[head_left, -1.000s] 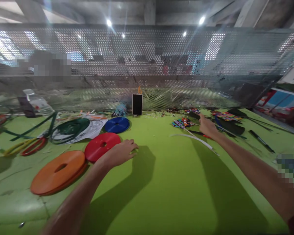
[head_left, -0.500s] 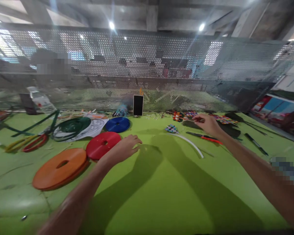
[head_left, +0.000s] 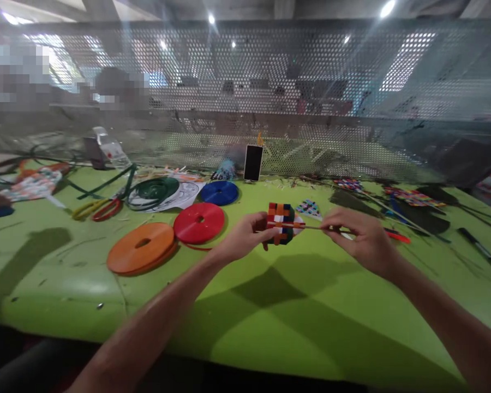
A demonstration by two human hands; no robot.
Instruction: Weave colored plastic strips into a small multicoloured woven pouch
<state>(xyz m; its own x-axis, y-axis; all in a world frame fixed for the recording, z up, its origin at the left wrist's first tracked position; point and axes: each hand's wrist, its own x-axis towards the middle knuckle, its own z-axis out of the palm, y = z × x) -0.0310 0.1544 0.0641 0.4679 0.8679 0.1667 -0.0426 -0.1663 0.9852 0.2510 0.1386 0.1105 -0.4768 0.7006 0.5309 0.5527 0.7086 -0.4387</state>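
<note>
Above the green table, my left hand (head_left: 245, 236) is closed on a small woven piece (head_left: 281, 222) of red, orange, white, green and dark blue strips, thumb in front and fingers behind. A thin stick (head_left: 311, 227) runs across the woven piece and out to the right. My right hand (head_left: 362, 236) pinches that stick between thumb and fingers. Behind the hands, a small multicoloured woven triangle (head_left: 309, 208) lies on the table. An orange-red handled tool (head_left: 397, 236) shows just past my right hand, partly covered by it.
To the left lie an orange strip roll (head_left: 125, 254), a red roll (head_left: 207, 221), a blue roll (head_left: 229, 194), a green coil (head_left: 147, 191) and scissors (head_left: 106, 210). A dark upright panel (head_left: 253, 162) stands before the perforated screen (head_left: 213, 125). A black pen (head_left: 480, 250) lies right.
The woven piece on its stick has come from the back right to the middle, between both hands. My left hand, previously free, now grips it. The view has shifted.
</note>
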